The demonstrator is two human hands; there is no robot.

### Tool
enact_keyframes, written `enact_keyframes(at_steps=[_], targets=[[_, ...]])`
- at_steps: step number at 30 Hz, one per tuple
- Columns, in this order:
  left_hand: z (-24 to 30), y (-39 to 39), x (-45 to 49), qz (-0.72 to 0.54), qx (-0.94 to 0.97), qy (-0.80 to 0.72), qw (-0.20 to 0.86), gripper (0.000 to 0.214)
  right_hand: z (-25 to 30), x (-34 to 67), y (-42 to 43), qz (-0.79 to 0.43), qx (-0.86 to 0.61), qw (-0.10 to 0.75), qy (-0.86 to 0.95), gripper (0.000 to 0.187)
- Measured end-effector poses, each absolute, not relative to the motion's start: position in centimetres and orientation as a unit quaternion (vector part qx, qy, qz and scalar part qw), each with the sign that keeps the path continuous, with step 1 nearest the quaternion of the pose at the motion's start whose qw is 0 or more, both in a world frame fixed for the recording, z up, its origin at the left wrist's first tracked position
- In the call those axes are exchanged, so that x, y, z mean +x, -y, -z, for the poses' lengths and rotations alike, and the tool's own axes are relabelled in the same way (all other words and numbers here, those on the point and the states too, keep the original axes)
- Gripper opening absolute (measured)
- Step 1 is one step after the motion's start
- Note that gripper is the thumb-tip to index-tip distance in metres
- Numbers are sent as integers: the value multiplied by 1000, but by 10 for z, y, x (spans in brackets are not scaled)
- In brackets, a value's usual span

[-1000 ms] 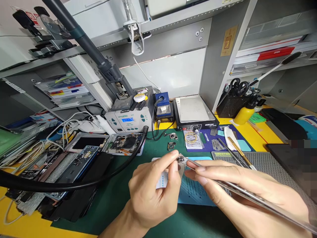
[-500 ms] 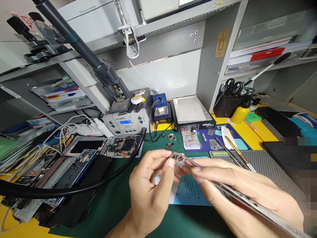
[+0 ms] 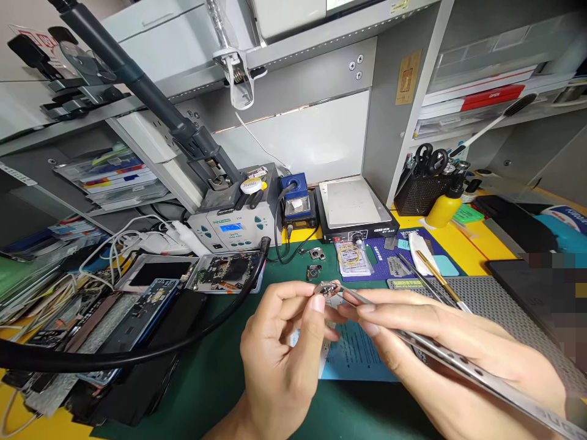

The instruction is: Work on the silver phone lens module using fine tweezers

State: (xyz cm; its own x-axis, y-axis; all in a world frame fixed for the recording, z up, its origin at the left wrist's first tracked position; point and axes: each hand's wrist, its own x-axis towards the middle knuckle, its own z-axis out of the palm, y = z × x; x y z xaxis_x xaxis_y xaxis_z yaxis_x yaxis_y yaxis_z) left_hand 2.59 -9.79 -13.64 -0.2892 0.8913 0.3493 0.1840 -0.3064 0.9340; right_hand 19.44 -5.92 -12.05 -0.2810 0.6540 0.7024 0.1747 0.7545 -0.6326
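Observation:
Between the thumb and fingertips of my left hand (image 3: 287,351) is a small metallic phone camera module (image 3: 327,288), held up above the mat. My right hand (image 3: 440,348) grips long metal tweezers (image 3: 463,363) with holes along the arms. Their tips meet the right side of the module; whether they pinch any part of it is too small to tell. Behind my hands, two similar camera modules (image 3: 313,272) lie on the green mat (image 3: 220,391). A blue printed sheet (image 3: 362,354) lies beneath my hands.
A black hose (image 3: 206,333) arcs across the left from the hot air station (image 3: 229,227). Opened phones and parts (image 3: 142,330) are stacked at left. A black flat device (image 3: 355,211) stands behind. On the right are a perforated plate (image 3: 495,299), a brush (image 3: 440,278) and a yellow bottle (image 3: 444,208).
The camera module has turned slightly between my left fingertips, and the tweezer tips stay at its right side. Both hands have shifted only a little; the whole view has moved slightly.

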Motion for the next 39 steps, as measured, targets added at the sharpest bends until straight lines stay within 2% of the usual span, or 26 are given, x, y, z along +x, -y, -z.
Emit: enact_keyframes(at_steps=[5, 14, 18, 25, 34, 39], targets=[[142, 97, 26, -614, 557, -510, 230, 19, 123, 197, 59, -227, -242, 533, 778, 35], [145, 97, 28, -606, 595, -507, 145, 23, 120, 200, 54, -149, -207, 520, 816, 38], [143, 97, 31, -623, 572, -507, 167, 20, 122, 199, 53, -158, -201, 516, 817, 35], [132, 98, 37, -649, 478, -516, 289, 2, 125, 200, 56, -129, -201, 497, 834, 34], [133, 97, 38, -658, 442, -506, 340, 7, 132, 201, 62, -109, -219, 471, 847, 42], [132, 97, 41, -671, 442, -493, 333, 7, 135, 206, 61, -70, -207, 445, 868, 37]])
